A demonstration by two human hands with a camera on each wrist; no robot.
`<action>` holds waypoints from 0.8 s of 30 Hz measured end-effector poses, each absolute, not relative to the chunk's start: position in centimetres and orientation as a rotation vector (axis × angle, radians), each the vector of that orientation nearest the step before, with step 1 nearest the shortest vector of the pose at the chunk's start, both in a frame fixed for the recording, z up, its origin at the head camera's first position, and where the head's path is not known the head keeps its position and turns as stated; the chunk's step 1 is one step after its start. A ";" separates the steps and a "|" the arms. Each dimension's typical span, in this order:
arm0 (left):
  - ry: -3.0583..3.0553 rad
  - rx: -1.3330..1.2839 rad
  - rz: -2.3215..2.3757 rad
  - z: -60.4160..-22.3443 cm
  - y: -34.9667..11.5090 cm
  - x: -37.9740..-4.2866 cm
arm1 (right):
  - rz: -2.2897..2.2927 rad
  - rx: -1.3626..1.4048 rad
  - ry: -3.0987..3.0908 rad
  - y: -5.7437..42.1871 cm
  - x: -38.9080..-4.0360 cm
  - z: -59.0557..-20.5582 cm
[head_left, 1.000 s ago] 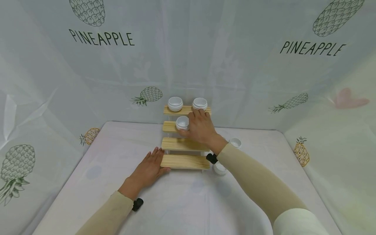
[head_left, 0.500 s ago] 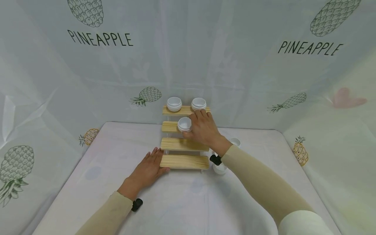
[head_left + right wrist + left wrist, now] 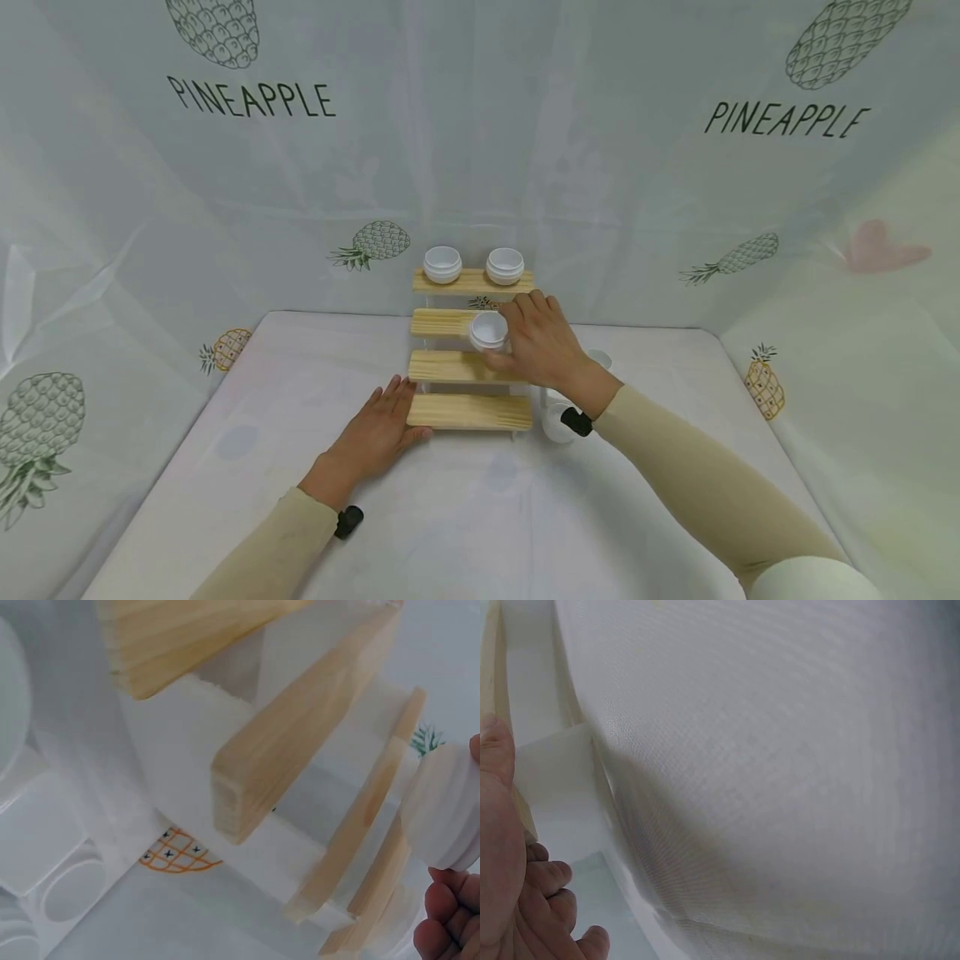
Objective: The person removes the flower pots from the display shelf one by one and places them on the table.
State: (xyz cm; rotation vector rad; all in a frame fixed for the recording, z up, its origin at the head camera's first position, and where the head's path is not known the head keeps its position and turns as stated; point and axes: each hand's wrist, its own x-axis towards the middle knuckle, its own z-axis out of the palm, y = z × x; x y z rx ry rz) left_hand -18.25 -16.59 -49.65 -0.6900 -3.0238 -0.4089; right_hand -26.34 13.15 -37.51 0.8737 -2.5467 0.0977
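Observation:
A four-step wooden display rack (image 3: 471, 412) with pale sides stands near the back wall. My left hand (image 3: 375, 435) rests on the table at its left end, fingers stretched along the side and thumb at the front of the lowest board. My right hand (image 3: 543, 342) pinches a small white jar (image 3: 489, 330), mouth up, between thumb and fingers. In the head view this jar overlaps the gap between the second and third boards from the top; in the right wrist view the jar (image 3: 442, 806) shows beside the boards. Two like jars, left (image 3: 442, 265) and right (image 3: 505, 266), sit on the top board.
Right of the rack, partly hidden by my right arm, are more white jars: one near the front (image 3: 557, 423) and one farther back (image 3: 600, 359). A pineapple-print cloth (image 3: 480, 150) hangs behind. White cloth covers the table (image 3: 450, 517).
My right hand has moved right and toward me, carrying the jar away from the second board's left part. The top right jar is now fully uncovered. My left hand stays put.

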 end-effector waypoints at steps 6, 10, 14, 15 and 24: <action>-3.030 -0.687 -0.407 -49.7 -16.6 -18.3 | 0.115 0.870 -2.549 15.5 -25.3 -38.0; -3.030 -0.690 -0.407 -49.8 -16.6 -18.3 | 0.110 0.854 -2.529 17.6 -24.7 -38.6; -3.023 -0.695 -0.394 -49.8 -16.7 -18.4 | 0.107 0.834 -2.532 19.8 -24.0 -39.2; -3.023 -0.693 -0.388 -49.9 -16.7 -18.4 | 0.109 0.828 -2.537 20.3 -23.8 -39.4; -3.015 -0.699 -0.372 -49.8 -16.6 -18.3 | 0.105 0.792 -2.570 24.9 -22.1 -41.0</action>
